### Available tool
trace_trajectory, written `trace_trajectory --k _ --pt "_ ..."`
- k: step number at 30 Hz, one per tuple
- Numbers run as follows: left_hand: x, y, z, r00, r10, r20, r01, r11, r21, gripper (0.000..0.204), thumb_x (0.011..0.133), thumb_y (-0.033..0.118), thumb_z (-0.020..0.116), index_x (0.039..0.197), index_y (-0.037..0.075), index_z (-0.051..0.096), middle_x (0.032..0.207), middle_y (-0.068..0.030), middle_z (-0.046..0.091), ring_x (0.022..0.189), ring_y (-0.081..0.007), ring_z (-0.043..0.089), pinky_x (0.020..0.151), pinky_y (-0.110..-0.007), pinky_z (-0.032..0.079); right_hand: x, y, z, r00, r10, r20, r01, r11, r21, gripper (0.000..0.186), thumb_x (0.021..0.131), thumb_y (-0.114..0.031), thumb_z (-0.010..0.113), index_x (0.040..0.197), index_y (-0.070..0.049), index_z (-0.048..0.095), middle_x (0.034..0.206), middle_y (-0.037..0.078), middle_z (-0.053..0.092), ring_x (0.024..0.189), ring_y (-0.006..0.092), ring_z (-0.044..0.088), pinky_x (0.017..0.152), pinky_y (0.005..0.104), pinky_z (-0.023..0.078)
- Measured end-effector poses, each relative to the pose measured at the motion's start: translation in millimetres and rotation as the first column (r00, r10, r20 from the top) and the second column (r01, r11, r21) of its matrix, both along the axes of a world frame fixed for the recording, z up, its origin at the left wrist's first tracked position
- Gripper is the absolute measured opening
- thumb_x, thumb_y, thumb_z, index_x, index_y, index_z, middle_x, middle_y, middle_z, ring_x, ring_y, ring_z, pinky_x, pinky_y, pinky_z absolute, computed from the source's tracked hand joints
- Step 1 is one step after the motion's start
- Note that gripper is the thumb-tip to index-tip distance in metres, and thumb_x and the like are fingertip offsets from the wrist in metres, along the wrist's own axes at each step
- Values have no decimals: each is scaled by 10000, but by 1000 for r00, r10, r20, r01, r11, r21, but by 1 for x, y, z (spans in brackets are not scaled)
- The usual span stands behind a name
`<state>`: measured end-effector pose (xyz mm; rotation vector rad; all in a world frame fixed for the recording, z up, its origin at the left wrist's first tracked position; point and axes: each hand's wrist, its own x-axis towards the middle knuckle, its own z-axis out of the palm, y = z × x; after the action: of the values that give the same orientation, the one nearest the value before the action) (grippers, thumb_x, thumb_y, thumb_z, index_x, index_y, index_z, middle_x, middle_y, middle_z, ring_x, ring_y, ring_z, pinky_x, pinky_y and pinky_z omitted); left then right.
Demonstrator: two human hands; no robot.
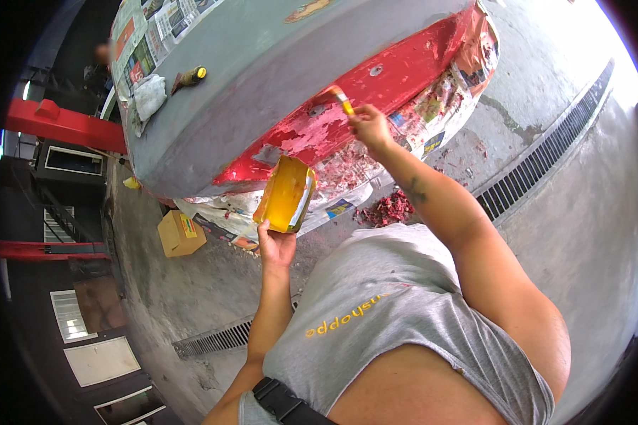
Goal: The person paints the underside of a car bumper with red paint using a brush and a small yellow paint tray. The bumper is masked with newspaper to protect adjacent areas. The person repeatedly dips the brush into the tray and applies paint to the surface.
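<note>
1. Far left, a red beam (64, 126) juts in towards a big grey body panel (227, 81), its top edge masked with newspaper (164, 32).
2. Just inside that, 1 white cloth-like bundle (149, 98) sits on the panel, and near it lies 1 dark tool with a yellow end (189, 78), with neither hand on it. Down on the floor, a cardboard box (181, 235).
3. Now the left hand (277, 248): it grips the near end of a yellow container (286, 197), thumb up at the rim, other fingers mostly hidden beneath. The container is held open side up, just in front of the red band's left end.
4. And here's the main stretch, the red band (404, 71) along the panel's lower edge. Partly stripped, I'd judge: pale, patchy areas show left of centre, while the right half looks largely red, so plenty seems left.
5. Over the band, a brush (344, 103), pinched by its handle in the right hand (370, 129), fingers closed. Whether the bristles touch the surface, I can't tell; they're blurred.
6. Below, a heap of red flakes (388, 208) litters the floor, hinting at sizeable removal already.
7. Far right, a drain grate (546, 138) crosses the concrete.
</note>
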<state>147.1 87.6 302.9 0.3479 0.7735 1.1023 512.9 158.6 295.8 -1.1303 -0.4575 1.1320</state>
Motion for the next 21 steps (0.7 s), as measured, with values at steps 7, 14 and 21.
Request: trace_trajectory --k 7,14,21 --pt "16 6 1 1000 -2 22 2 1000 -4 616 929 277 638 1485 42 518 1464 -112 613 1341 -288 592 1155 -495 465 -27 -8 18 996 -70 -49 66 994 -92 192 1018 -37 668 1188 -27 579 874 67 648 672 140 606 567 281 538" --pt "9 9 0 1000 21 13 -21 1000 3 610 934 277 633 1483 36 518 1481 -112 601 1341 -295 593 1152 -503 466 -76 -8 4 848 261 461 -199 964 -179 257 922 -205 827 1105 -55 726 855 69 698 702 128 629 619 354 519" --pt "-11 7 -10 998 44 48 -44 999 4 586 940 259 630 1475 40 532 1466 -102 621 1340 -282 598 1158 -498 461 -5 -20 18 979 62 194 -57 998 -29 200 997 -116 730 1171 -36 675 859 49 669 677 112 575 555 274 467"
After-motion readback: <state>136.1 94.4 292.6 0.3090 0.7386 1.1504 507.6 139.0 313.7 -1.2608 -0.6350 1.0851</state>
